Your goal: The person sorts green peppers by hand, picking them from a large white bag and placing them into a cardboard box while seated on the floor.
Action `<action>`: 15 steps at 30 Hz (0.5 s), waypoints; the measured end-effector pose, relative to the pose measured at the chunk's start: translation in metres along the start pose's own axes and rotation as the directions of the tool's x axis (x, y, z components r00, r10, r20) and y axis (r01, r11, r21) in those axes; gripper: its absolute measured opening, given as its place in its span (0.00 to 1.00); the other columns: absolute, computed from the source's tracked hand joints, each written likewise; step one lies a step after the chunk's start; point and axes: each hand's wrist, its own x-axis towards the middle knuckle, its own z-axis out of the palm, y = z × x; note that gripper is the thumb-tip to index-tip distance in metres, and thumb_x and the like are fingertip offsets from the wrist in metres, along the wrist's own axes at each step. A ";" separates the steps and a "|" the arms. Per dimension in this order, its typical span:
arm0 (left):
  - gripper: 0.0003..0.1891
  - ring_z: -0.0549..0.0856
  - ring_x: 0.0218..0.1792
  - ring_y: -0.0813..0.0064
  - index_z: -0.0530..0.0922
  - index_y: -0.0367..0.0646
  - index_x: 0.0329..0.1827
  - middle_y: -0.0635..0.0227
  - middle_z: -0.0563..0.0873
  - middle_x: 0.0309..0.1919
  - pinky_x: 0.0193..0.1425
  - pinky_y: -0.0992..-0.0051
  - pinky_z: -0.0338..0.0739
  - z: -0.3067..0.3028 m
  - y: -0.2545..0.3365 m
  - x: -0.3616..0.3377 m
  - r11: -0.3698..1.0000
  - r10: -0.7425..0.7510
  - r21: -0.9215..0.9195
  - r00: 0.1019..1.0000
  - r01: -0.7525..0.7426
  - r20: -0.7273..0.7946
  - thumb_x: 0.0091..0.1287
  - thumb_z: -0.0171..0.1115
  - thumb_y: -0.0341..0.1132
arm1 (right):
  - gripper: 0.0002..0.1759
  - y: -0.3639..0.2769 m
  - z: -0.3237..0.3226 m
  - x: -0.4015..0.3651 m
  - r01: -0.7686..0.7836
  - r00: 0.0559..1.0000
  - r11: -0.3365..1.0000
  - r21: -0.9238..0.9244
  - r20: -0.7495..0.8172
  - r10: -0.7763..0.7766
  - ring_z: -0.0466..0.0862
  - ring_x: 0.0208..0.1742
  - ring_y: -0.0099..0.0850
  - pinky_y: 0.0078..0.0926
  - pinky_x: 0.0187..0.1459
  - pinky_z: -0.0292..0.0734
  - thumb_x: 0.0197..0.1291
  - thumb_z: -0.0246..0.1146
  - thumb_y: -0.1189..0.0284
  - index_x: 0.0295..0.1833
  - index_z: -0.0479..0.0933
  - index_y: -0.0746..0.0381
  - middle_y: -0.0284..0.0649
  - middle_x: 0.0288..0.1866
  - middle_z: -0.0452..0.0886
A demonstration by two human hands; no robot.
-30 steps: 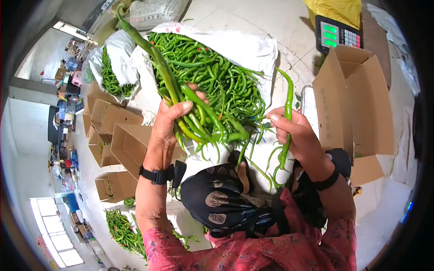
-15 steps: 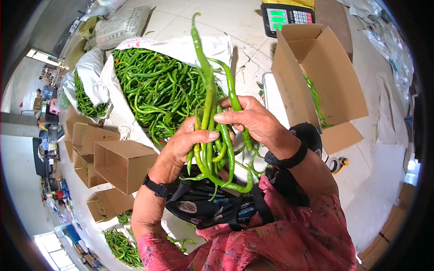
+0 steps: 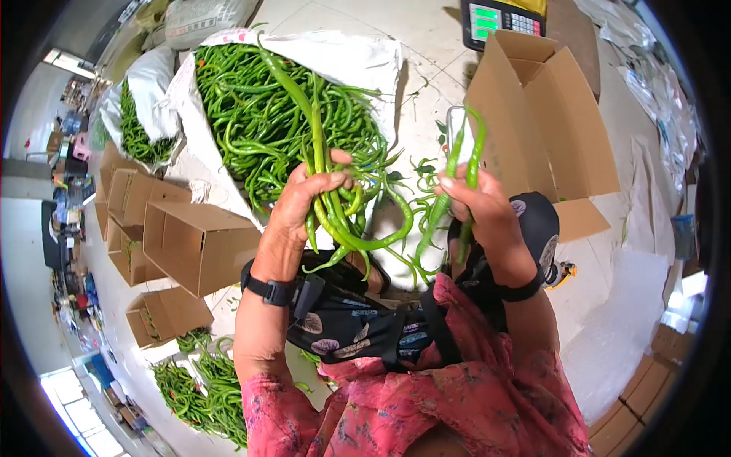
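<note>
My left hand [image 3: 306,199] is closed around a bunch of long green chili peppers [image 3: 340,228], some curling below the fingers and one sticking up past the thumb. To its right, my right hand [image 3: 487,217] pinches a couple of green chili peppers [image 3: 451,179] between thumb and fingers. Beyond the left hand lies a white woven sack [image 3: 358,57], spread open, with a large heap of green chili peppers [image 3: 263,122] on it. Several loose peppers and leaves lie on the floor between my hands.
An open cardboard box [image 3: 567,126] stands at the right, with a digital scale [image 3: 502,24] behind it. More cardboard boxes [image 3: 199,244] are at the left. A second sack [image 3: 152,84] of peppers sits at far left; another pepper pile [image 3: 202,392] lies at lower left.
My hands have moved apart. The right hand has drawn a couple of peppers away to the right, while the left keeps the bunch and has shifted slightly left. The view has shifted a little.
</note>
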 end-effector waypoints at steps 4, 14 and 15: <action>0.22 0.85 0.39 0.64 0.74 0.34 0.56 0.63 0.81 0.32 0.51 0.63 0.82 0.006 0.007 -0.007 0.992 0.090 -0.092 0.995 -0.086 0.038 0.58 0.65 0.28 | 0.21 0.050 -0.018 -0.015 -0.107 0.994 0.974 -0.200 -0.055 0.098 0.67 0.23 0.14 0.15 0.22 0.57 0.62 0.67 0.64 0.54 0.77 0.66 0.28 0.27 0.76; 0.28 0.85 0.42 0.60 0.72 0.35 0.60 0.57 0.82 0.34 0.46 0.65 0.83 0.029 0.000 -0.006 0.977 0.143 -0.197 0.944 -0.086 0.297 0.55 0.67 0.32 | 0.18 -0.004 0.050 -0.036 -0.027 0.991 0.995 0.093 0.133 0.014 0.67 0.22 0.14 0.14 0.24 0.60 0.62 0.68 0.67 0.55 0.79 0.64 0.25 0.27 0.75; 0.30 0.86 0.41 0.60 0.71 0.35 0.62 0.56 0.83 0.34 0.46 0.66 0.84 0.030 -0.001 -0.005 0.980 0.146 -0.171 0.944 -0.098 0.295 0.55 0.67 0.33 | 0.18 0.001 0.051 -0.028 -0.025 0.991 0.995 0.093 0.130 0.012 0.67 0.22 0.14 0.14 0.24 0.60 0.62 0.68 0.67 0.55 0.79 0.64 0.25 0.27 0.75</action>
